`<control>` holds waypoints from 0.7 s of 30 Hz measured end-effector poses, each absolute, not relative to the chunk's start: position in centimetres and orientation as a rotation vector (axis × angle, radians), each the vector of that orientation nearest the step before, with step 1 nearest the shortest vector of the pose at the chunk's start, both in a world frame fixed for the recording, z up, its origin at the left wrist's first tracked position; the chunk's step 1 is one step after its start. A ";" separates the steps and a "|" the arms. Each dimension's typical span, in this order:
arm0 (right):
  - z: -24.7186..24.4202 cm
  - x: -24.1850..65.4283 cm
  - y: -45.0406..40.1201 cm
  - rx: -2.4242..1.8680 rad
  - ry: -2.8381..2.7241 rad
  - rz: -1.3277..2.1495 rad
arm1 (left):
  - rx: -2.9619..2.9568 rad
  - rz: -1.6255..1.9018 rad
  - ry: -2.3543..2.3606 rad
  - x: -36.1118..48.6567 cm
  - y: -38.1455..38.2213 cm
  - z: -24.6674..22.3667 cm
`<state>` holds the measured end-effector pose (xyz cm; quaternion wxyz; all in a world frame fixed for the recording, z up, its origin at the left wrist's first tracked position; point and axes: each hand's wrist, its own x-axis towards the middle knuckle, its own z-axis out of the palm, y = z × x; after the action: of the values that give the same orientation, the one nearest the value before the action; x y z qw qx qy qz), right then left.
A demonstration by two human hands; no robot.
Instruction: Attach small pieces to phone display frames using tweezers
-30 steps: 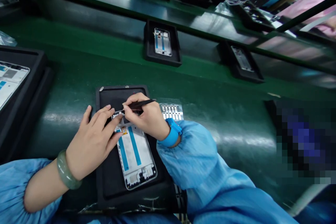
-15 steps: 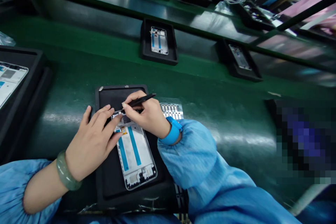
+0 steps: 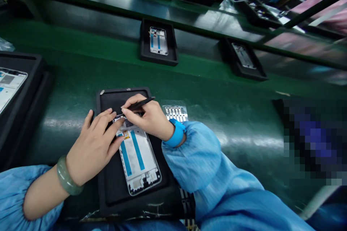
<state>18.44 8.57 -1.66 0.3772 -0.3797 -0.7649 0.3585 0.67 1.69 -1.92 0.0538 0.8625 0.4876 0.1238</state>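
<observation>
A silver phone frame point(image 3: 137, 151) with two blue adhesive strips lies slightly tilted in a black foam tray point(image 3: 112, 195). My left hand point(image 3: 94, 144) rests over its upper left corner, fingers spread, index finger and thumb touching the frame beside a small orange flex cable point(image 3: 126, 135). At the frame's top edge, my right hand point(image 3: 148, 117) pinches black tweezers point(image 3: 139, 104) like a pen. Their tip points down-left towards the top corner, close to my left fingertips; what it touches is too small to tell.
A clear sheet of small metallic stickers point(image 3: 176, 113) lies right of the tray. Further trays with phone frames stand at the left point(image 3: 24, 57), the back point(image 3: 158, 59) and the back right point(image 3: 248, 72). A raised shelf point(image 3: 108, 0) runs behind.
The whole view has shifted slightly left. My right hand with the tweezers has moved a touch left along the frame's top; my left hand stays in place on the frame.
</observation>
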 end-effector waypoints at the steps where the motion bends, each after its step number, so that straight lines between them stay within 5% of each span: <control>1: -1.7 18.4 8.6 -0.973 -1.961 0.922 | 2.618 0.375 1.483 0.7 1.7 -1.9; 9: -1.9 18.6 8.8 -1.010 -1.879 0.965 | 2.609 0.355 1.487 0.6 1.8 -1.8; 21: -2.1 19.3 8.5 -1.063 -1.608 0.521 | 2.598 0.386 1.471 0.4 2.0 -1.9</control>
<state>19.33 8.50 -2.06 0.5417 -0.4476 -0.6769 0.2191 0.44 2.04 -1.88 0.0655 0.8611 0.4877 0.1279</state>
